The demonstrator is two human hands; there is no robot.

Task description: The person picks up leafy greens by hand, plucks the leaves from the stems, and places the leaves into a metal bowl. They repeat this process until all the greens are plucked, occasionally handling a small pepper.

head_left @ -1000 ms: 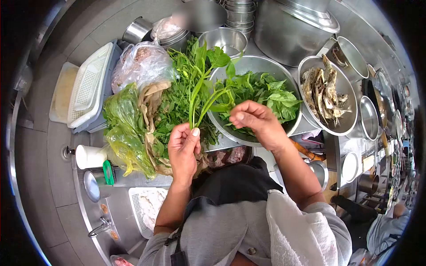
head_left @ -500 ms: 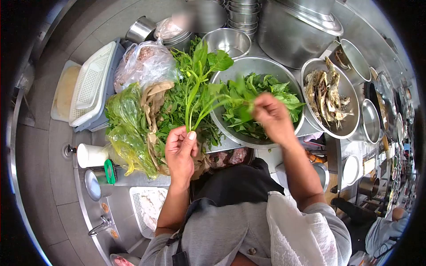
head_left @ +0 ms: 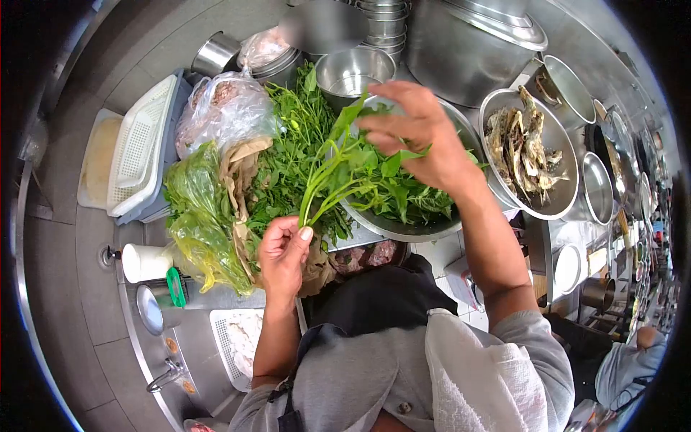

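Pinched by their stem ends in my left hand (head_left: pixel 283 252) are several sprigs of leafy greens (head_left: pixel 324 183), pointing up and to the right. My right hand (head_left: pixel 425 137) hovers over the top of these sprigs with fingers apart, partly hiding the leaves; no leaf shows clearly in its grasp. Below it stands a wide steel bowl (head_left: pixel 425 235) holding loose green leaves (head_left: pixel 414 191). A heap of leafy stems (head_left: pixel 277 173) lies on brown paper (head_left: pixel 241 169) to the left, behind my left hand.
A steel bowl of dried fish (head_left: pixel 529 155) stands at right, a smaller steel bowl (head_left: pixel 355 72) behind. Plastic bags (head_left: pixel 223 108), white baskets (head_left: pixel 144 144) and a white cup (head_left: pixel 144 263) are at left. A large pot (head_left: pixel 468 57) stands at the back; another person (head_left: pixel 633 367) is at lower right.
My right hand has moved left and up, from over the leaf bowl to the sprig tops, and its fingers have spread. My left hand still holds the stems, slightly lower and further left.
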